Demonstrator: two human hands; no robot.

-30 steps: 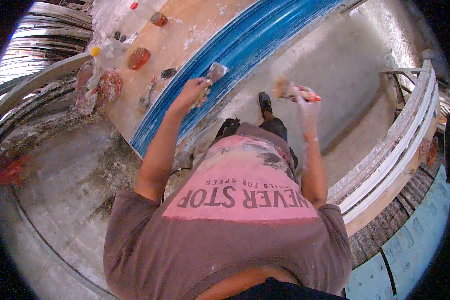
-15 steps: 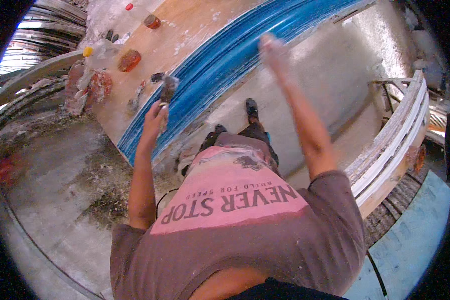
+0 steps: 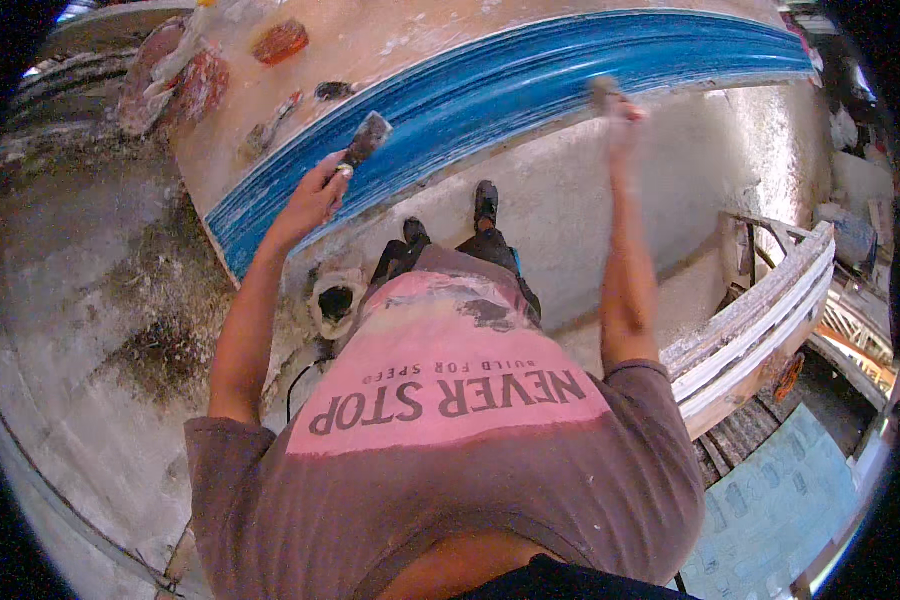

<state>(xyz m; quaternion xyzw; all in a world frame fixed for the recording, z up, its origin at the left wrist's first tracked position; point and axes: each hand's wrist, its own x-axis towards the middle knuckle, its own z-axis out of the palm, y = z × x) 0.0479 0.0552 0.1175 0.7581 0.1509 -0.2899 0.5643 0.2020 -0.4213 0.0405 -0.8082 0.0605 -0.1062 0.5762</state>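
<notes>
A long, curved blue mould point(image 3: 490, 95) with ridges along its length and whitish streaks lies across a plywood table in front of me. My left hand point(image 3: 320, 195) is closed round the handle of a putty knife point(image 3: 370, 138), whose broad blade, smeared with pale residue, points up over the mould's left part. Farther right, my right hand point(image 3: 625, 125) is at the mould's near edge, smeared by motion. A small grey-brown thing point(image 3: 603, 92) shows at its fingertips; its kind is too blurred to tell.
Orange-brown lumps point(image 3: 281, 42) and a small dark object point(image 3: 334, 91) lie on the plywood table point(image 3: 240, 95). By my left leg stands a whitish bucket point(image 3: 336, 302). Curved white mouldings point(image 3: 760, 325) rest on a stand at right, near a light-blue sheet point(image 3: 770, 500).
My view has shifted, showing more of the mould's right end. My right hand has moved right along the mould, while the putty knife now tilts more to the right.
</notes>
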